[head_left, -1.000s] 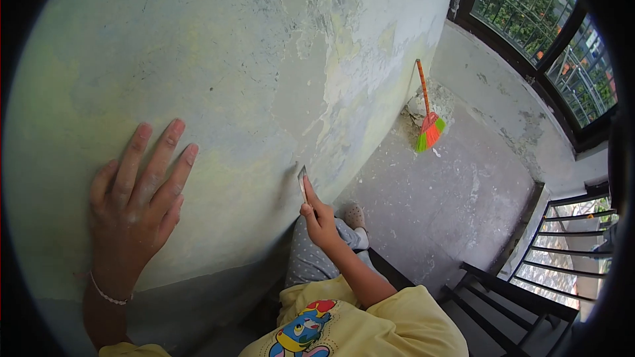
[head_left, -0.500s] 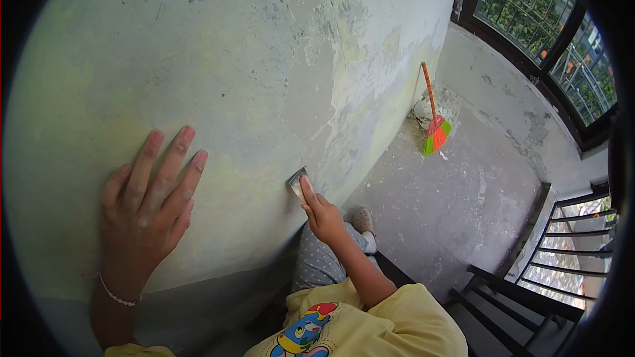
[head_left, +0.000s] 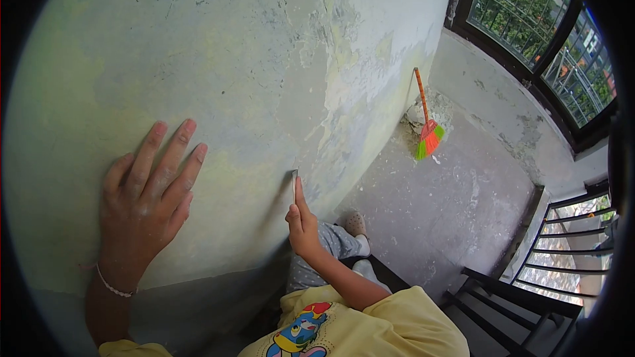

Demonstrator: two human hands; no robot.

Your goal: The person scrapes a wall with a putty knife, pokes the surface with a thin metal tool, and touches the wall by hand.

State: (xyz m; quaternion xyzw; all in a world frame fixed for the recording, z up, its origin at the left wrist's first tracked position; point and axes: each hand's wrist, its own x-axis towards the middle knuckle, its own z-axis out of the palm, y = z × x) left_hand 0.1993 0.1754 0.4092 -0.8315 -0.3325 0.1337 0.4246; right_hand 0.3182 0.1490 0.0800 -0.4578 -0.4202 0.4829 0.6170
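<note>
My left hand (head_left: 145,192) rests flat on the wall (head_left: 231,112), fingers spread and dusted with white powder. Lower and to the right, my right hand (head_left: 304,226) grips a putty knife (head_left: 294,185), index finger stretched along it. The blade is seen nearly edge-on, its tip right at the wall beside a patch of peeled paint (head_left: 311,125). Greyish flaked areas and scratches mark the wall above both hands.
A broom (head_left: 430,135) with orange and green bristles leans in the corner by a heap of debris. White specks dot the grey floor (head_left: 436,205). Dark wooden rails (head_left: 522,297) stand at lower right, and a barred window (head_left: 522,13) is at upper right.
My right hand has shifted slightly left and down, turning the putty knife from showing its flat face to nearly edge-on. My left hand stays in place on the wall.
</note>
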